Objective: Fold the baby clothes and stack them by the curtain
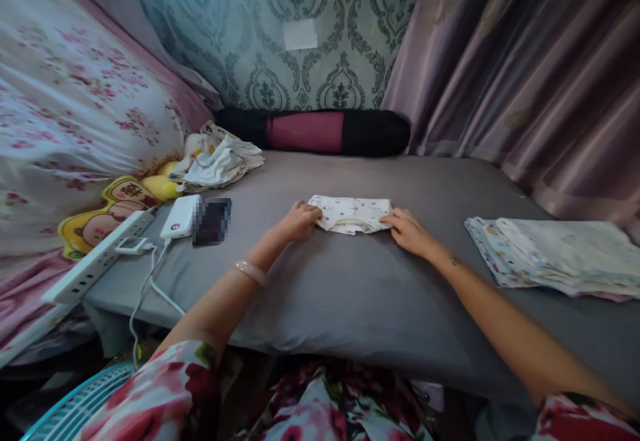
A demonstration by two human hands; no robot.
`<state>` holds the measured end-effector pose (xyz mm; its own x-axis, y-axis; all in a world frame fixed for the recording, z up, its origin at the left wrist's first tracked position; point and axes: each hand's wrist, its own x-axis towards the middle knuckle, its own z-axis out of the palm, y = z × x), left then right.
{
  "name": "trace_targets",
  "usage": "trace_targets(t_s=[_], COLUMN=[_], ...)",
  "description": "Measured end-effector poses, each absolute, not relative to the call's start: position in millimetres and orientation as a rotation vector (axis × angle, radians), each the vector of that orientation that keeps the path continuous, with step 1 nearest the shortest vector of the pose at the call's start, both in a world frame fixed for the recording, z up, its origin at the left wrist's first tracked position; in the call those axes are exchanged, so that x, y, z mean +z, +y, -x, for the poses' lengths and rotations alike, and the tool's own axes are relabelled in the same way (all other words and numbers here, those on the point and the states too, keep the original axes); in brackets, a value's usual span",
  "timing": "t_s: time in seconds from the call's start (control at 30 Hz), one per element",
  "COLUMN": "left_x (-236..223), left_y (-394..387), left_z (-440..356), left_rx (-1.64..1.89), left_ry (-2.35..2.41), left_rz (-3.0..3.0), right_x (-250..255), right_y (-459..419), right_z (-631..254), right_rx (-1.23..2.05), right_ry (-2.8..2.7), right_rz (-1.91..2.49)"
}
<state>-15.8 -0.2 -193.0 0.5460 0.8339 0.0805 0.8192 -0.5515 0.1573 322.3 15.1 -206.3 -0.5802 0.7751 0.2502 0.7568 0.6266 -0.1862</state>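
A small white baby shirt (350, 210) with tiny printed figures lies folded on the grey sheet in front of me. Its curved neckline faces my side. My left hand (303, 219) grips the shirt's left edge, fingers closed on the cloth. At the opposite edge, the thumb and fingers of my right hand (406, 230) pinch the right front corner. Fingertips of both hands are partly hidden by the cloth and by the hands themselves.
To the right lies a stack of folded clothes (560, 254). At the back left are crumpled white clothes (220, 162). Near the left edge sit a power strip (95, 257), a white power bank (181, 217) with cables and a phone (213, 222). A black and maroon bolster (305, 132) lines the wall.
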Motion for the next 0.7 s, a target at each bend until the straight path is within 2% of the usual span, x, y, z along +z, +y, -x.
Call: trace_targets(t_s=[0.23, 0.57, 0.7], left_x=[-206, -204, -202], left_y=[-36, -96, -106], left_z=[56, 147, 164], left_rx=[0.338, 0.461, 0.416], left_ry=[1.561, 2.584, 2.807], left_rz=[-2.591, -2.063, -1.800], right_x=[-225, -235, -239], right_y=[-14, -23, -19], right_z=[-332, -331, -333], right_rx=[0.178, 0.057, 0.008], right_ry=[-2.379, -2.132, -2.109], right_rz=[1.260, 1.338, 1.247])
